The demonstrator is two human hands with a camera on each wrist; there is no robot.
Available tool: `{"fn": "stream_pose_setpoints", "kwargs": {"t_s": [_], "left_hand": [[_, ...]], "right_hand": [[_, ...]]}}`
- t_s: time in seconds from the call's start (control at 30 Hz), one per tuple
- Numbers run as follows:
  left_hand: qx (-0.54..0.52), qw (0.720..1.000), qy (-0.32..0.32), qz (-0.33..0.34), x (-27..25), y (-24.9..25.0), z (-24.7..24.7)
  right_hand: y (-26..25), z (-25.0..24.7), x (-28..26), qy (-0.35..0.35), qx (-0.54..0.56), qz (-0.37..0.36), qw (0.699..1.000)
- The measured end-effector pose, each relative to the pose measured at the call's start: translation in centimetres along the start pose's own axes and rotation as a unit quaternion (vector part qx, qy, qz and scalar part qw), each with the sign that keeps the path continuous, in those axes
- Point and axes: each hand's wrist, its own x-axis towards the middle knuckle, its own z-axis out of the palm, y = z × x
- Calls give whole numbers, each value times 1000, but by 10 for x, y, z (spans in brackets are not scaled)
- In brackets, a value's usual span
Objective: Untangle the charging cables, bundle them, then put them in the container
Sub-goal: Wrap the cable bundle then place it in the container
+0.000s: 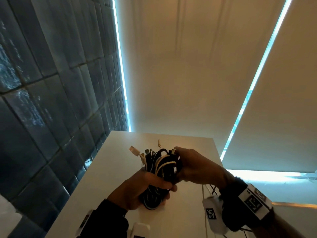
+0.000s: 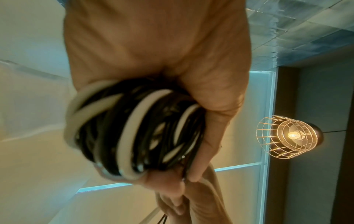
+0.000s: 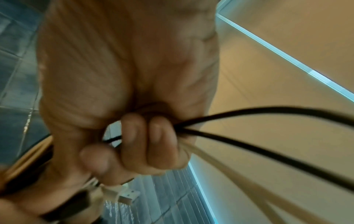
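A coil of black and white charging cables (image 1: 159, 174) is held above the white table (image 1: 192, 152). My left hand (image 1: 145, 189) grips the coil's lower part, fingers and thumb wrapped round it; the left wrist view shows the looped cables (image 2: 134, 131) in its palm. My right hand (image 1: 192, 165) grips the coil's upper right side. Its curled fingers (image 3: 149, 141) hold black and white strands (image 3: 268, 145) that trail off to the right. Several plugs, one a white USB plug (image 1: 133, 150), stick out at the coil's top left; the USB plug (image 3: 128, 195) also shows below the right hand. No container is in view.
A dark tiled wall (image 1: 42, 100) stands left of the table and pale roller blinds (image 1: 188, 74) behind it. Loose cable ends (image 1: 211, 189) hang under my right wrist. A wire-caged lamp (image 2: 289, 136) shows in the left wrist view.
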Motion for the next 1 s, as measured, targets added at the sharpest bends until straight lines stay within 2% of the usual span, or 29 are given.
{"fn": "stream_pose_setpoints", "kwargs": {"t_s": [0.07,0.2,0.37,0.43,0.53,0.63,0.73,0.8,0.87,0.93,1.0], "left_hand": [[-9,1000,6,15,0,-3,0],[-42,997,32,52,-3,0,-7],[-57,995,46,62,-6,-1,-20],[-66,993,50,82,-5,-3,-19],[-75,989,62,108,-2,-3,-18],[-90,990,58,92,0,-2,-14],[-89,993,47,63,6,-7,-5],[-92,994,33,45,11,-12,5],[-95,995,30,24,18,-17,16],[-103,994,30,-7,23,-21,23],[-117,992,31,-32,27,-24,23]], "right_hand": [[2,-7,3,4,-8,12,1000],[15,-25,-5,-85,107,68,988],[41,-40,-24,-131,306,64,941],[48,-41,-28,-148,317,76,934],[60,-37,-32,-163,260,124,944],[61,-31,-27,-108,178,194,959],[51,-28,-9,20,73,239,968],[40,-27,5,108,35,227,967],[27,-26,17,177,-12,184,967],[11,-23,25,218,-27,145,965],[-7,-18,28,227,-24,110,967]]}}
